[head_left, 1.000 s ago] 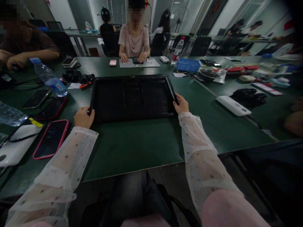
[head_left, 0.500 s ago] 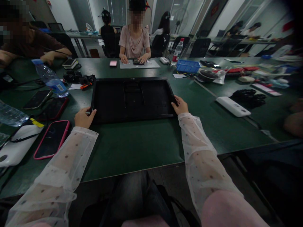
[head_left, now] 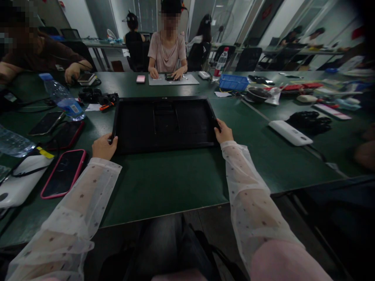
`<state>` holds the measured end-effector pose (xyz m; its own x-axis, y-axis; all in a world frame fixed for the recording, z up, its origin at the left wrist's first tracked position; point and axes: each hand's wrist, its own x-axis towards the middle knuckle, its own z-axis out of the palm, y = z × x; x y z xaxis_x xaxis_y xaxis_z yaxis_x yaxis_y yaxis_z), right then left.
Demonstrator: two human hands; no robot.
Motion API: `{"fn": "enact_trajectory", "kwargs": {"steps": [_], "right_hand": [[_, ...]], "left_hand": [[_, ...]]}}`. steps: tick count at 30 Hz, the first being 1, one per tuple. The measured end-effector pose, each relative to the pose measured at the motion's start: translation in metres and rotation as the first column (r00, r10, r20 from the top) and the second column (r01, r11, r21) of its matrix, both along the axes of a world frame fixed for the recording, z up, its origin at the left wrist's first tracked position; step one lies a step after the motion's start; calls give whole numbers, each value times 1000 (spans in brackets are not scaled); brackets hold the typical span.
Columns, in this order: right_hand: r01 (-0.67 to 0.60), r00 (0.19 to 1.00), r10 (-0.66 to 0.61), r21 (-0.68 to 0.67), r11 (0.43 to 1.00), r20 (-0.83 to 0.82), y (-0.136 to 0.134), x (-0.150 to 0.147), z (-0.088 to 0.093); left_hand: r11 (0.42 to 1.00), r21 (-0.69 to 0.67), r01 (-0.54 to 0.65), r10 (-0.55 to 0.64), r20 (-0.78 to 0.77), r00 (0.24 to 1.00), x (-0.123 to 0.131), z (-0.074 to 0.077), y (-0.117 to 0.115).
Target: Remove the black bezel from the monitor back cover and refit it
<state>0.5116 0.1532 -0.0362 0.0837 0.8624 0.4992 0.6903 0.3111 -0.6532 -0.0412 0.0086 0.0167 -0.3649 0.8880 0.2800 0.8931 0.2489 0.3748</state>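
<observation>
Green worktop (head_left: 175, 179) fills the foreground, with a seated person (head_left: 166, 50) at its far edge. Set back from its near edge is a shallow black panel (head_left: 136, 121); the left hand (head_left: 104, 146) grips its left side, the right hand (head_left: 224, 132) its right. Leftward lies a pink-rimmed phone (head_left: 63, 173).

The single view comes from a camera worn on the person's head, facing forward and down past the lap (head_left: 164, 246) at bottom centre and along sleeved forearms (head_left: 249, 187) that enter from the lower left and lower right. It sits within arm's reach of the left hand (head_left: 104, 146) and right hand (head_left: 224, 132), both around mid-height in the frame, and looks across the green table (head_left: 170, 187) to smaller, farther seated people (head_left: 167, 52) along the top, where the room's uprights splay outward.
</observation>
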Motion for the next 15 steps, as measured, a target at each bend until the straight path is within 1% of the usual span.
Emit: {"fn": "enact_trajectory", "kwargs": {"steps": [5,8,11,15], "right_hand": [[43,999,-43,-44,998,2,-3,-2,2],[34,999,-34,-12,999,-2,-4,-3,2],[40,999,-40,9,999,11,-4,-4,2],[45,999,-45,24,999,13,-4,-5,1]], "left_hand": [[1000,-5,-1,0,-12,1000,-1,-1,1],[1000,6,8,-8,-26,1000,-2,-3,1],[1000,16,-19,20,-22,1000,-2,-4,1],[1000,11,-22,22,4,1000,0,-1,0]]}}
